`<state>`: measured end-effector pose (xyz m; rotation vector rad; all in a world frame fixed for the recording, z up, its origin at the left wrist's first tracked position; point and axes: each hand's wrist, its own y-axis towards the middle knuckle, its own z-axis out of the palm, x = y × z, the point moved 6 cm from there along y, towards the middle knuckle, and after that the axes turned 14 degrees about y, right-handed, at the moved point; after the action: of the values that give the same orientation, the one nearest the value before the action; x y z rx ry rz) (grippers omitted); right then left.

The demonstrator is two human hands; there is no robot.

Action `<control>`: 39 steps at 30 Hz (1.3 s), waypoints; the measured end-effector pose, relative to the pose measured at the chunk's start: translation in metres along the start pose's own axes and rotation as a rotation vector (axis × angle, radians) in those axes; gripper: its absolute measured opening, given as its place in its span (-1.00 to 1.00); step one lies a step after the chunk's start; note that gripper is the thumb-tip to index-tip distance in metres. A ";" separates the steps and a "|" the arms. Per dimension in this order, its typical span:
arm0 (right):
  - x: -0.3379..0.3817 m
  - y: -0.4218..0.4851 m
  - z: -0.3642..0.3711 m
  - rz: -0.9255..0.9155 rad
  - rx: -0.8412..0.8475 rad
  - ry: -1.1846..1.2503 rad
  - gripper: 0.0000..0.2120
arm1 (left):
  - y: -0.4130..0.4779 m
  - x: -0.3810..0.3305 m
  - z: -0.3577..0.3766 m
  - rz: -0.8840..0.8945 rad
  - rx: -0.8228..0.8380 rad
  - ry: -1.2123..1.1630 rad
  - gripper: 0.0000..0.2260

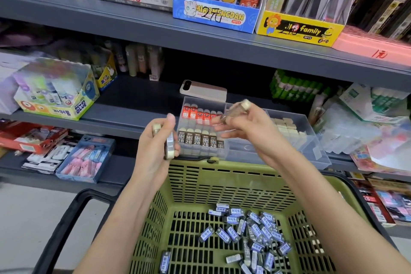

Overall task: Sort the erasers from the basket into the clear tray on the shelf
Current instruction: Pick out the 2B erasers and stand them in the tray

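Left hand grips erasers; right hand pinches blurred, seemingly brown eraser over clear tray.

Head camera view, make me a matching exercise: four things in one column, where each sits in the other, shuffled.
1 phone
2 blue-label erasers
3 2B erasers
4 red erasers

A in the green basket
B front row of the clear tray
C back row of the tray
D on the shelf behind the tray

Pairs: 1-D, 2-A, 3-B, 4-C
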<state>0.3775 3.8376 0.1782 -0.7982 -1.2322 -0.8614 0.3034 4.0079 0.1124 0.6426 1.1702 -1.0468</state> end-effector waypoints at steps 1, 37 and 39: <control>-0.001 0.001 -0.008 -0.003 -0.027 0.023 -0.90 | 0.000 0.000 0.000 -0.001 0.011 -0.008 -0.77; -0.018 0.039 -0.015 -0.106 0.072 -0.925 -0.81 | 0.003 0.004 -0.008 -0.071 -0.017 -0.091 -0.83; -0.015 0.037 -0.012 -0.218 0.055 -1.101 -0.86 | 0.003 0.004 -0.008 -0.077 -0.025 -0.088 -0.87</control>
<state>0.4145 3.8457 0.1593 -1.1566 -2.3255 -0.5241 0.3030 4.0148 0.1053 0.5306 1.1371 -1.1130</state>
